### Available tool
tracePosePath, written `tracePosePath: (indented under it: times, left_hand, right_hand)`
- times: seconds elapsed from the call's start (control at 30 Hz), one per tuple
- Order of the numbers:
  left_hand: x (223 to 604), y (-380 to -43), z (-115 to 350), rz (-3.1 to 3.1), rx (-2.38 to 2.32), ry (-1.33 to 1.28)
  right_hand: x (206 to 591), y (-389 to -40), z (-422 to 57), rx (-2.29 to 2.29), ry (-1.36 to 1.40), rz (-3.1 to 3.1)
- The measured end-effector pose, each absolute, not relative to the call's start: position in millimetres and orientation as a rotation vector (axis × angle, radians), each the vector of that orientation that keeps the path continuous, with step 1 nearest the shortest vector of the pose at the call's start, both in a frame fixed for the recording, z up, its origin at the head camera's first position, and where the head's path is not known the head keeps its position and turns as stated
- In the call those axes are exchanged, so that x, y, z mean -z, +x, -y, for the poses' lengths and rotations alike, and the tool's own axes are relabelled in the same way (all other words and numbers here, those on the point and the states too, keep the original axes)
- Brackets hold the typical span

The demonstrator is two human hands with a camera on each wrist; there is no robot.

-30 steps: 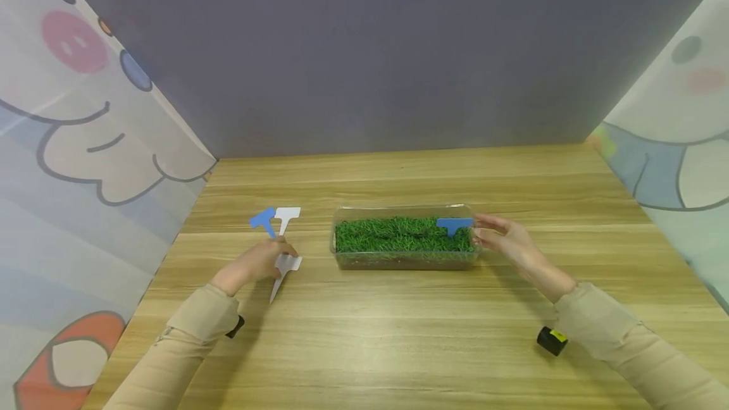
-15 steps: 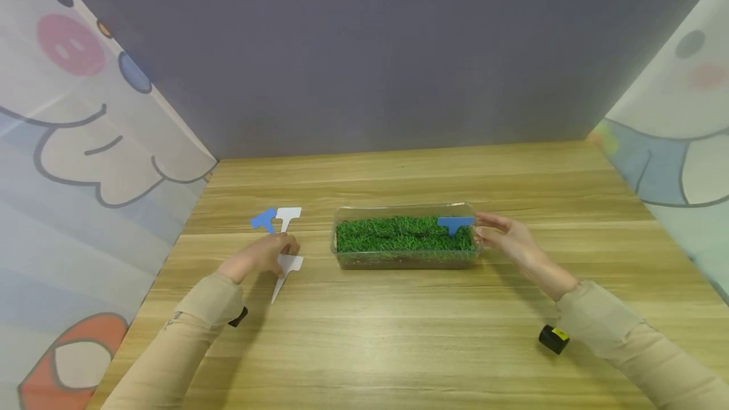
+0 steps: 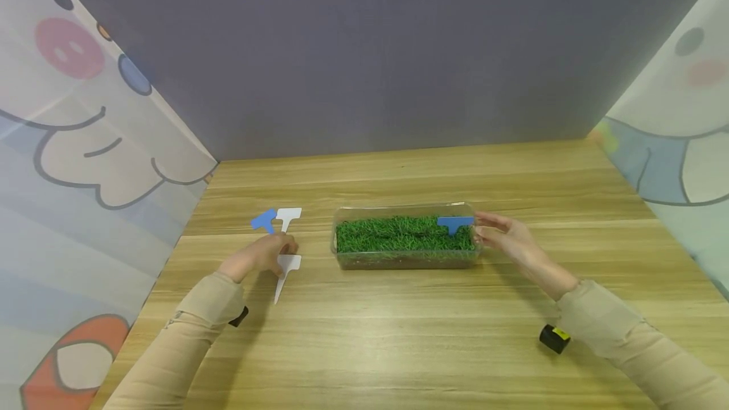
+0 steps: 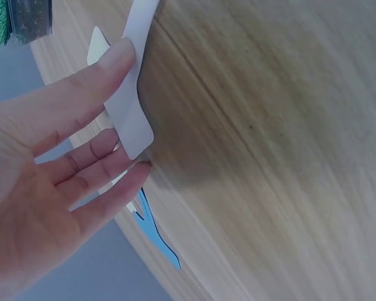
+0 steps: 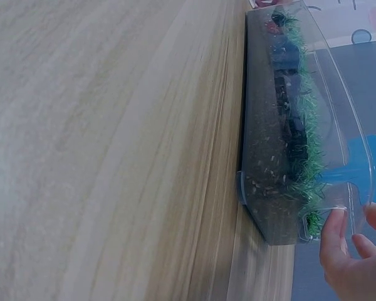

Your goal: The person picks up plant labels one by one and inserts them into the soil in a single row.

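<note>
We see one container, a long clear tray set on the wooden table. Green grass fills it from end to end, and through its side in the right wrist view we make out a dark, speckled layer beneath the blades; what that layer is made of we cannot tell. Near the tray's right end a blue T-shaped marker stands upright in the grass, its wide head up.

We find the right hand at that same end, thumb and fingers pinching the clear wall near its rim, just beside the blue head.

Well to the left of the tray, the left hand pinches a white marker. In the left wrist view we see the thumb pressed on its face where head meets stem, with fingers behind it. The pointed stem reaches toward us, past the grip. Just beyond the fingers, on the table, lie a second blue marker and another white marker, side by side.
</note>
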State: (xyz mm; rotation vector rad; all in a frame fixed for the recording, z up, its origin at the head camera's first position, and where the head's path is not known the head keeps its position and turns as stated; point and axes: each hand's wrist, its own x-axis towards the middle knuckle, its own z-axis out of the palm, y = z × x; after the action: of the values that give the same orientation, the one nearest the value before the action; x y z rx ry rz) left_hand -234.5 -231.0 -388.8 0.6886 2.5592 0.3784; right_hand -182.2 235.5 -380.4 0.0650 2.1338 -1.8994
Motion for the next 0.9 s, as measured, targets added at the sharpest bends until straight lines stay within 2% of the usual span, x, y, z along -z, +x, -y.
tracePosePath:
  times: [0.53,0.9]
  left_hand:
    - [390.9,-233.6,234.9,-2.583,-0.369,0.600]
    - [394.6,-231.1,240.4,-2.560,-0.594,0.561]
  right_hand:
    - [379.1,-182.8,-234.7,1.899,0.084,-2.130]
    - [377.8,-182.7,-233.4,1.901,0.095,-2.125]
